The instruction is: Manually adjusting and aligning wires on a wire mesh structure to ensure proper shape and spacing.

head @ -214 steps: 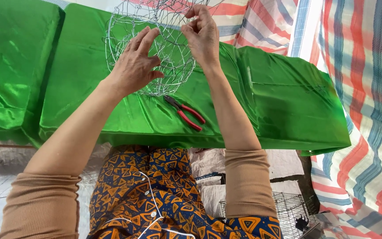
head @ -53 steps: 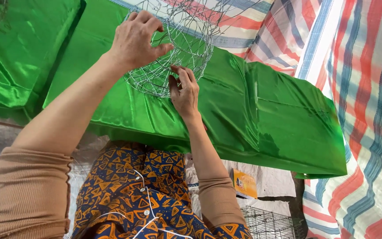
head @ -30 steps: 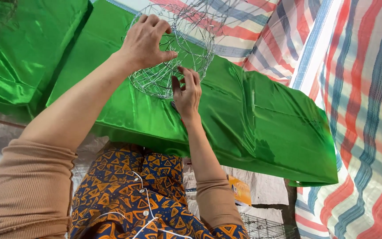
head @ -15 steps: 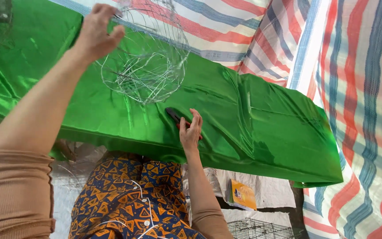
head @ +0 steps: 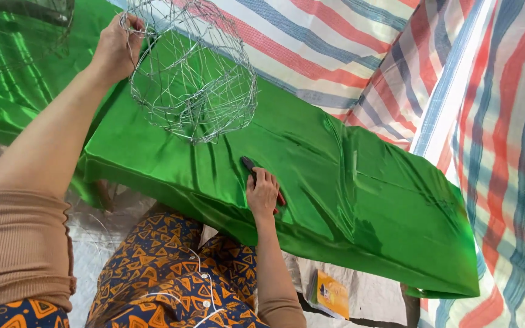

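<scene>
My left hand (head: pixel 115 50) grips the rim of a round wire-mesh basket (head: pixel 192 76) and holds it lifted over the table, at the upper left. The table is covered with a shiny green cloth (head: pixel 335 182). My right hand (head: pixel 263 192) lies palm down on the cloth near the table's front edge, on top of red-handled pliers (head: pixel 251 168). Only the pliers' dark tip and a bit of red handle show around the fingers. I cannot tell whether the fingers are closed around them.
A second green-covered surface (head: pixel 7 73) lies at far left. Striped red, white and blue tarpaulin (head: pixel 493 109) hangs behind and to the right. A small yellow packet (head: pixel 333 294) lies on the floor below the table. My patterned lap (head: pixel 171 273) is at the bottom.
My left hand has carried the wire basket up and to the left. My right hand left the basket, dropped to the cloth and now rests on the pliers.
</scene>
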